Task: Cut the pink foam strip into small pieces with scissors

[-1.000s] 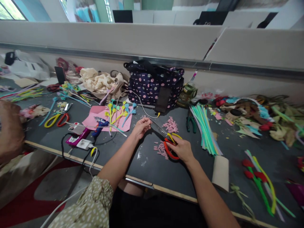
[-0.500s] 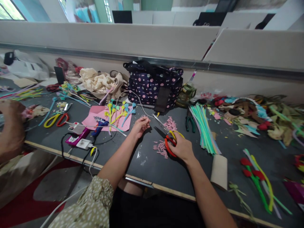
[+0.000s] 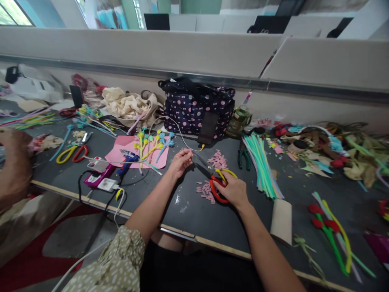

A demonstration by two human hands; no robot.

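My right hand [image 3: 235, 188] is wrapped round the handles of a pair of scissors [image 3: 219, 186], one loop red and the other yellow. The blades point up and left, their tips close to the fingertips of my left hand [image 3: 181, 163]. Those left fingers are pinched together, and whatever they hold is too small to make out. Below the blades lies a pile of short pink pieces [image 3: 207, 192]. A second heap of pink pieces [image 3: 217, 159] sits just behind the scissors.
A dark patterned bag [image 3: 185, 107] with a phone [image 3: 208, 127] against it stands behind. Pliers [image 3: 244, 156] and pastel pipe cleaners [image 3: 263, 166] lie to the right, near a cardboard tube [image 3: 281, 221]. Leftward are a blue glue gun [image 3: 127, 162], cables and a person's arm [image 3: 15, 162].
The scissor blades have closed toward each other, with their tips nearer my left fingertips. Both hands otherwise stay in about the same place.
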